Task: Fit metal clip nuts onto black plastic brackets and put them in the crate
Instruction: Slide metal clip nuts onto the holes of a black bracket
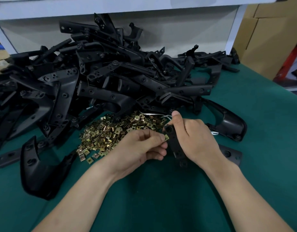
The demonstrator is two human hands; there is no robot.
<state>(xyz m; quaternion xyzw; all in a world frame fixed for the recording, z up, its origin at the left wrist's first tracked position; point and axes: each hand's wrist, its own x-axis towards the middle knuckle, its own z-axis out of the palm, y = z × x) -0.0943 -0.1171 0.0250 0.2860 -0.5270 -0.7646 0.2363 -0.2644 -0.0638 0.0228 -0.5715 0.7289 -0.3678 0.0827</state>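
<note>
Our right hand [196,139] grips a black plastic bracket [176,146], fingers curled round its upper part and thumb raised above it, so that the flat strip with its holes hangs down toward us. Our left hand [142,148] pinches one metal clip nut [166,137] between thumb and forefinger and holds it against the left edge of that bracket; we cannot tell whether it is already seated. Both hands hover just over a dark green mat [161,190] that covers the bench.

Just beyond the left hand lies a loose heap of brass-coloured clip nuts [111,133], spread flat on the mat. Behind it rises a tall, tangled pile of black brackets [111,77], reaching from the left edge across to the far right. A single curved bracket [37,166] lies apart at our near left, and another [231,126] sits just right of the right hand.

At the back stands a white panel [177,30] under a pale shelf edge. Brown cardboard boxes [269,39] are stacked off the bench at the right.
</note>
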